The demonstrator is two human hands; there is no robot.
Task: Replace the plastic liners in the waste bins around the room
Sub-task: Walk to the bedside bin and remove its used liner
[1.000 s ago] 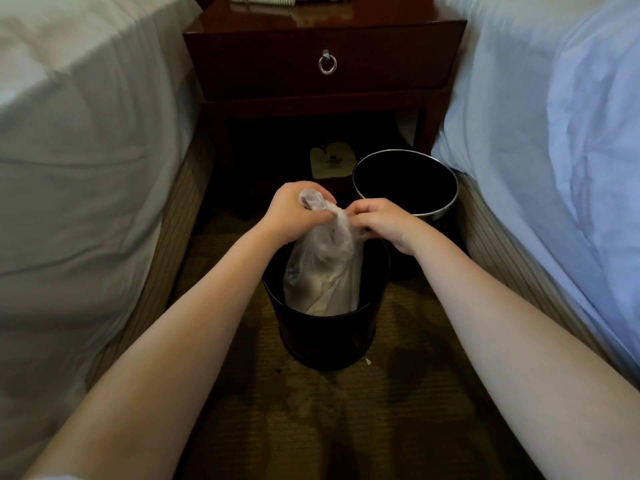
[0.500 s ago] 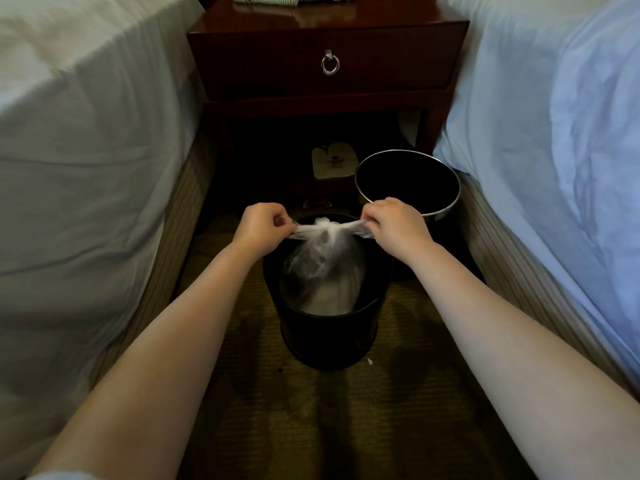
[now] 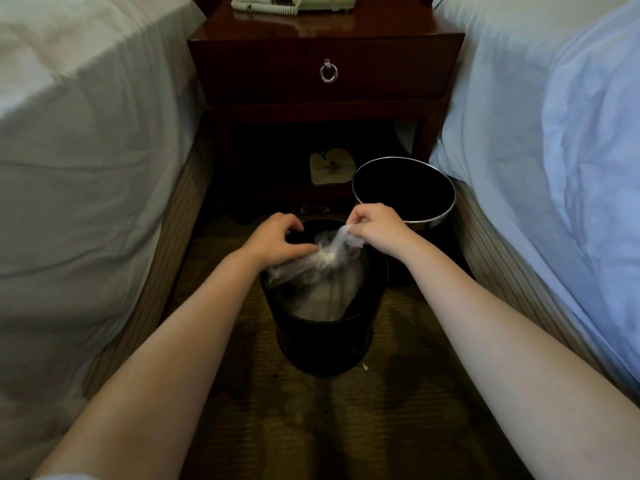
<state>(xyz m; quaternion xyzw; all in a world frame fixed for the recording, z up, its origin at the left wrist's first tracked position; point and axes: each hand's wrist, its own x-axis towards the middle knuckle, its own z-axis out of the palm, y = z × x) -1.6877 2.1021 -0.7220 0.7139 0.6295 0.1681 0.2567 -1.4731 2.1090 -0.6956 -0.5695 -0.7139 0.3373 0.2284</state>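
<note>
Room cleaning: a person's right hand pinches the twisted top of a clear plastic liner, fingers curled tight on the film, above a black waste bin on the carpet. The left hand hovers just left, fingers curled, thumb against the plastic (whether it grips is unclear). The liner's body sits inside the bin. A steel-rimmed bin stands just beyond, right.
</note>
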